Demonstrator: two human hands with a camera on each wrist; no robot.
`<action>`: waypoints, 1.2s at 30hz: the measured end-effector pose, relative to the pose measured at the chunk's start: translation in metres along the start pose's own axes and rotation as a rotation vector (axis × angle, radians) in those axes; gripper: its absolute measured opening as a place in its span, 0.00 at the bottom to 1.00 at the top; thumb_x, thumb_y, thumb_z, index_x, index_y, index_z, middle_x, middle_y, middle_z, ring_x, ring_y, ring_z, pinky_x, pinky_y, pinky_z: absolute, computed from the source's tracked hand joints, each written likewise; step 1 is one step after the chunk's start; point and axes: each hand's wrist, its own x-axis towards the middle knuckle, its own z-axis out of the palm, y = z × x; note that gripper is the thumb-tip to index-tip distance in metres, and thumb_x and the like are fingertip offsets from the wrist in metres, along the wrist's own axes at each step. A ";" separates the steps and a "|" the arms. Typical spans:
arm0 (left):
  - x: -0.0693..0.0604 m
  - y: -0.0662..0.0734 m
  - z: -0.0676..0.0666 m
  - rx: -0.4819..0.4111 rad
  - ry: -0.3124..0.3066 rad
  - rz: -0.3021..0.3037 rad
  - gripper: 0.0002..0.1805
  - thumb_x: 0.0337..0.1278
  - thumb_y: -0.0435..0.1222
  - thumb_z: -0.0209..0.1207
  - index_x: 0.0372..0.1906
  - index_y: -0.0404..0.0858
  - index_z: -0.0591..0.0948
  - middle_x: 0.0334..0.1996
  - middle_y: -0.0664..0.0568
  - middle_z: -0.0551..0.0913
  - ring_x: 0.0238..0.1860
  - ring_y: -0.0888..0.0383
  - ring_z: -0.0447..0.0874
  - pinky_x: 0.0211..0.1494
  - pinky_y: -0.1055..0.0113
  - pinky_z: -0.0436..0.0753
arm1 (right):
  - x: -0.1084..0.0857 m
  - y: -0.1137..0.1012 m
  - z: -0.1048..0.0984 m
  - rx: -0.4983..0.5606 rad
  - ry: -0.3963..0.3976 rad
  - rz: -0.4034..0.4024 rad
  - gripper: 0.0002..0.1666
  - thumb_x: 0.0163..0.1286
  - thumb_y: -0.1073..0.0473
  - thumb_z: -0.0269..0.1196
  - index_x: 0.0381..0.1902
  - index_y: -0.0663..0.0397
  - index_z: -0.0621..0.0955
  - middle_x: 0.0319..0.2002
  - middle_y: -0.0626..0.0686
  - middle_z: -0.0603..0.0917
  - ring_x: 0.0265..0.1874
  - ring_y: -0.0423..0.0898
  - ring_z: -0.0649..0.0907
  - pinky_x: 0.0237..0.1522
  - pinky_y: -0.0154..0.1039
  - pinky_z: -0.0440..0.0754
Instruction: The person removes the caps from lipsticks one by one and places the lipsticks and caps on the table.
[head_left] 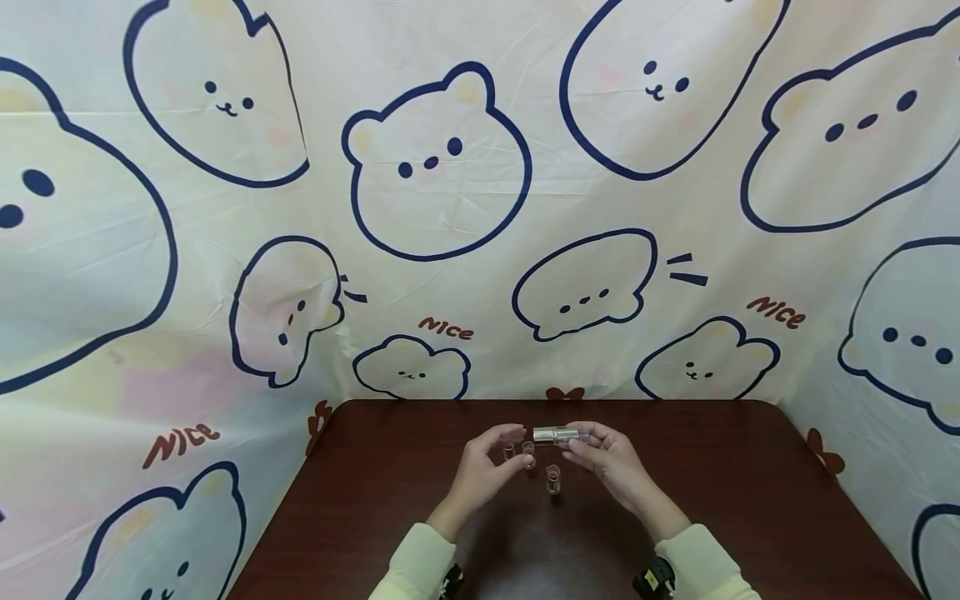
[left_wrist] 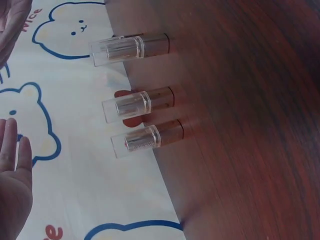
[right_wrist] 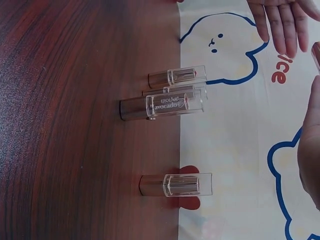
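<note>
In the head view, my right hand (head_left: 611,462) pinches the right end of a shiny silver tube (head_left: 552,434), which lies level above the table. My left hand (head_left: 483,471) is just left of it, thumb and fingers apart, with nothing between them. Below the hands stand small tubes with clear caps, one (head_left: 553,480) in front of the others (head_left: 528,455). The right wrist view has several upright, one (right_wrist: 177,185) apart from a cluster (right_wrist: 162,106); part of the held tube (right_wrist: 316,54) shows at the right edge. Three (left_wrist: 146,104) appear in the left wrist view.
The dark brown wooden table (head_left: 360,500) spreads out around and in front of the hands. A pale curtain (head_left: 435,292) with bear drawings hangs behind it and along both sides.
</note>
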 end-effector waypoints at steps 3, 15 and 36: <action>0.003 -0.015 0.006 -0.015 0.006 -0.016 0.22 0.55 0.35 0.69 0.56 0.42 0.80 0.49 0.51 0.84 0.49 0.50 0.82 0.49 0.62 0.79 | 0.000 0.000 0.001 0.007 -0.002 -0.001 0.21 0.65 0.65 0.66 0.55 0.65 0.77 0.45 0.56 0.84 0.46 0.48 0.85 0.49 0.42 0.80; 0.008 -0.014 0.014 -0.059 -0.010 -0.018 0.22 0.56 0.38 0.68 0.56 0.44 0.80 0.45 0.53 0.85 0.43 0.52 0.81 0.41 0.66 0.79 | 0.000 0.000 0.003 0.027 -0.059 -0.031 0.16 0.66 0.66 0.65 0.52 0.61 0.79 0.45 0.55 0.85 0.45 0.48 0.85 0.50 0.42 0.80; 0.012 -0.009 0.018 -0.102 -0.035 -0.018 0.15 0.60 0.40 0.65 0.51 0.44 0.82 0.37 0.54 0.83 0.33 0.59 0.78 0.35 0.68 0.80 | -0.001 0.001 0.008 0.004 -0.067 -0.016 0.17 0.65 0.64 0.66 0.52 0.61 0.79 0.45 0.56 0.84 0.46 0.49 0.84 0.52 0.46 0.78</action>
